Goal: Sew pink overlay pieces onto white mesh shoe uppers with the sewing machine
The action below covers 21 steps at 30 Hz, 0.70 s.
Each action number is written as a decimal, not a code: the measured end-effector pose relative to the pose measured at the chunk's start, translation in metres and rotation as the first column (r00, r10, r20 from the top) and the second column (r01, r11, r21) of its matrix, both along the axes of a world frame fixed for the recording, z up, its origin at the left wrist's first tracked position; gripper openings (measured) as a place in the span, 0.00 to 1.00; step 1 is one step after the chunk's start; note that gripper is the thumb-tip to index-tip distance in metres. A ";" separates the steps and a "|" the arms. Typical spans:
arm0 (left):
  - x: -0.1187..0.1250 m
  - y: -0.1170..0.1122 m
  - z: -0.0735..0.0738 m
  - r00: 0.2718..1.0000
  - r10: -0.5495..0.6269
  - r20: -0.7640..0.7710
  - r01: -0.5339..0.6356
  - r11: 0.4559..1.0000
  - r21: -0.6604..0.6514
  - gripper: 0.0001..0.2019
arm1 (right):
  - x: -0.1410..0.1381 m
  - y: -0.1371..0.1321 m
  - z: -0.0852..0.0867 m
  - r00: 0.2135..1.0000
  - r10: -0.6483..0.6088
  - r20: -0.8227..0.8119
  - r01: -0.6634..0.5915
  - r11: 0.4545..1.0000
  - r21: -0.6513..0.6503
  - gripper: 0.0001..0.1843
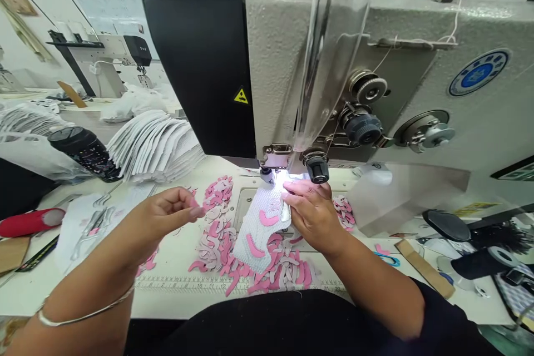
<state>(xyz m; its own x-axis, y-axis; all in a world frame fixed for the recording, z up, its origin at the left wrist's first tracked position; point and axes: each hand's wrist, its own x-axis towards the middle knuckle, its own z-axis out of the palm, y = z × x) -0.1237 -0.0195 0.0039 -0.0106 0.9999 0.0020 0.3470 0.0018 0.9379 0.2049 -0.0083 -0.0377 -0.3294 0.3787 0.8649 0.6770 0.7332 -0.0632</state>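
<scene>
Fabric [258,228], white and dotted, lay at centre frame under a sewing machine [275,67], the right hand's [312,211] bent fingers holding its right edge. Left of centre hung the left hand [167,214], thumb and forefinger nearly meeting, perhaps pinching something; I couldn't tell. Two pink crescents [268,218] seemed placed; many loose pieces [287,270] lay heaped around. Glare hid the needle.

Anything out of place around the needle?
No obvious damage. Curved pink-and-white pieces lie jumbled around the white mesh fabric, some covering part of the ruler scale. Looks untidy, though possibly just loose stock.
</scene>
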 end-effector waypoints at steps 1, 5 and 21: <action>0.013 0.001 0.004 0.995 -0.071 0.067 0.072 0.997 -0.016 0.12 | 0.000 -0.001 -0.001 1.000 0.001 0.000 -0.001 1.000 0.003 0.16; 0.062 0.006 0.011 0.960 -0.178 0.217 0.182 0.983 0.003 0.10 | 0.001 -0.004 -0.001 0.999 0.036 0.007 -0.037 0.999 0.034 0.17; 0.125 0.028 0.000 0.949 -0.230 0.215 0.228 0.973 0.036 0.13 | 0.004 -0.006 -0.003 0.996 0.082 0.037 -0.083 0.996 0.017 0.13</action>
<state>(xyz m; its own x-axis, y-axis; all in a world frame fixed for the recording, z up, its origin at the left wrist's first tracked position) 0.0010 0.0087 0.0043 0.2175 0.9754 0.0354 0.1254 -0.0639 0.9900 0.2090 -0.0145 -0.0410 -0.3902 0.3332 0.8583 0.6160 0.7873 -0.0256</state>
